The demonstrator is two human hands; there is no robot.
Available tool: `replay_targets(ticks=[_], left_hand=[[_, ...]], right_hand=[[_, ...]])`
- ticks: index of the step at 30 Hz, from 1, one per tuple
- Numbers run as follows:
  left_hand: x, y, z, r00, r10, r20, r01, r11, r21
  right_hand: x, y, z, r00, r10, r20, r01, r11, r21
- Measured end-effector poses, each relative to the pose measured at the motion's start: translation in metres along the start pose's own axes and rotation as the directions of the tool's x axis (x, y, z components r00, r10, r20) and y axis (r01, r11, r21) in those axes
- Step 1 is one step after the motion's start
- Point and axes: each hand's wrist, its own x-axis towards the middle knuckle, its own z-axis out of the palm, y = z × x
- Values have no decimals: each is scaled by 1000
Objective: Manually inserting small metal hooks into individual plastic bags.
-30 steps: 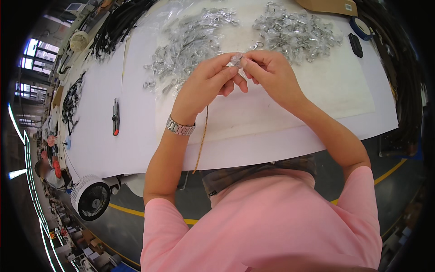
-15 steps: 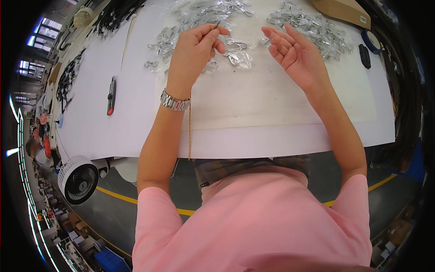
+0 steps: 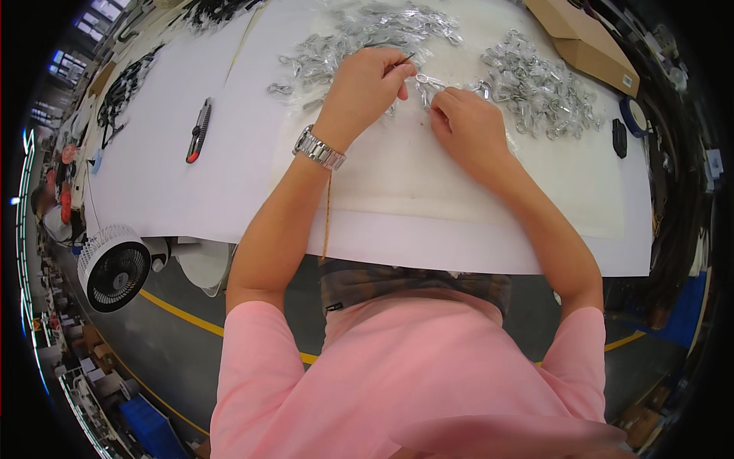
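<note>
My left hand (image 3: 375, 84), with a metal watch on its wrist, is pinched around a thin dark pointed tool (image 3: 409, 58) whose tip sticks out past the fingers. Close to it on the right, my right hand (image 3: 470, 126) is palm down with curled, closed fingers. Small silver metal hooks with rings (image 3: 430, 83) lie in clear plastic right by the right fingertips; what those fingers grip is hidden. Behind the left hand spreads a pile of bagged metal pieces (image 3: 375, 30). A second pile of silver pieces (image 3: 535, 84) lies beyond the right hand.
A utility knife (image 3: 199, 130) lies on the white table (image 3: 252, 168) at left. Black cords (image 3: 126, 92) are bunched farther left. At right are a cardboard box (image 3: 585, 42), a blue tape roll (image 3: 634, 117) and a black object (image 3: 618, 138). A fan (image 3: 115, 275) stands beyond the table's near-left edge.
My right hand has turned from open, palm showing, to palm down with fingers closed, moving left toward the other hand. My left hand keeps the thin tool. The whole view has shifted slightly.
</note>
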Motion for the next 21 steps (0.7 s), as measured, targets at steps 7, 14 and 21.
replay_targets(ticks=[7, 14, 21], left_hand=[[-1, 11, -4, 953, -180, 244, 226, 958, -177], [1, -1, 2, 930, -164, 329, 329, 771, -545], [-8, 18, 15, 991, -26, 131, 70, 935, -347]], right_hand=[[-2, 22, -24, 867, 335, 370, -443, 176, 879], [5, 26, -39, 846, 232, 480, -443, -193, 875], [-2, 26, -30, 823, 137, 551, -567, 127, 814]])
